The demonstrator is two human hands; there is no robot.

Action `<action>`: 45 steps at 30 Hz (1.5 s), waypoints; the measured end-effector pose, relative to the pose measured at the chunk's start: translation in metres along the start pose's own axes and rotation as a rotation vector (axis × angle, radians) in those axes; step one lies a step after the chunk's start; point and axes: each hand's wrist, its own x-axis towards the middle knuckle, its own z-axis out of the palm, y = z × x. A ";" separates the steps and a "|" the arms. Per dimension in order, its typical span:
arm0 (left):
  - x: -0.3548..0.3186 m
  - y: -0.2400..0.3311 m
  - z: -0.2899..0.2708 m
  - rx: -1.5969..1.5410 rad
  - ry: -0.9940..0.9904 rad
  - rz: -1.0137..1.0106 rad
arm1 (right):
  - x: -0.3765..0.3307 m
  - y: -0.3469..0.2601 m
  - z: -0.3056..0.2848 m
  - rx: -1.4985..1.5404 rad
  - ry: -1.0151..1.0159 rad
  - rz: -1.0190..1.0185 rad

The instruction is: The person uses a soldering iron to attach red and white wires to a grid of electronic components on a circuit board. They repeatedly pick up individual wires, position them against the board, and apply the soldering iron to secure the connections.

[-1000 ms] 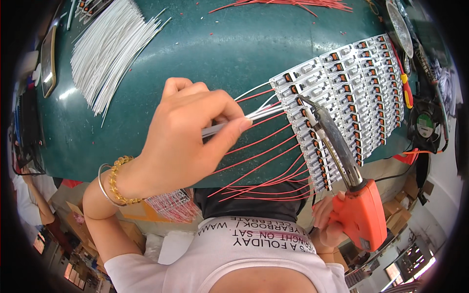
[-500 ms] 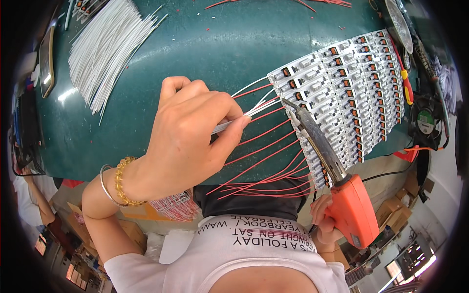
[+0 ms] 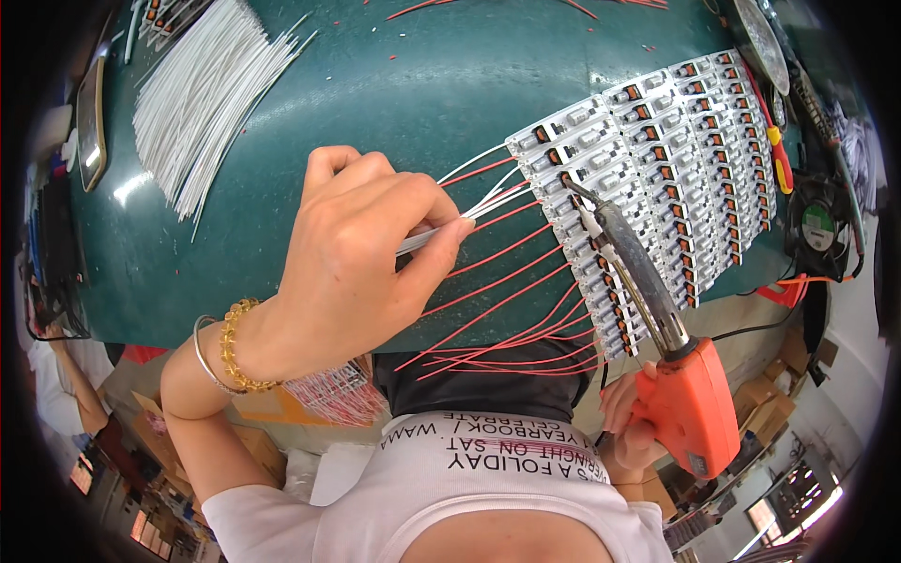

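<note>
My left hand pinches a small bundle of white wires between thumb and fingers. The ends of the wires reach the left edge of a panel of small circuit boards. Several red wires trail leftward from that same edge, some passing under my left hand. In my right hand is an orange soldering gun, held by its handle. Its dark tip is over the boards in the panel's left column, near the white wire ends. Whether the tip touches a board, I cannot tell.
A large pile of white wires lies at the far left of the green table, near a phone. Red wire pieces lie at the back. A red-and-yellow screwdriver and a black fan sit at the right.
The soldering gun's tip has moved right and slightly away from me, off the panel's left edge. My left hand and the panel have shifted slightly left.
</note>
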 end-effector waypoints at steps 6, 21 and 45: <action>0.001 0.004 -0.002 -0.062 -0.033 -0.019 | -0.007 0.005 -0.006 0.055 0.019 -0.044; -0.002 0.011 0.010 0.021 -0.002 0.034 | -0.009 0.000 -0.032 -0.529 -0.258 -0.001; 0.005 0.009 -0.005 0.218 0.219 0.231 | -0.012 0.010 -0.014 0.155 -0.008 0.009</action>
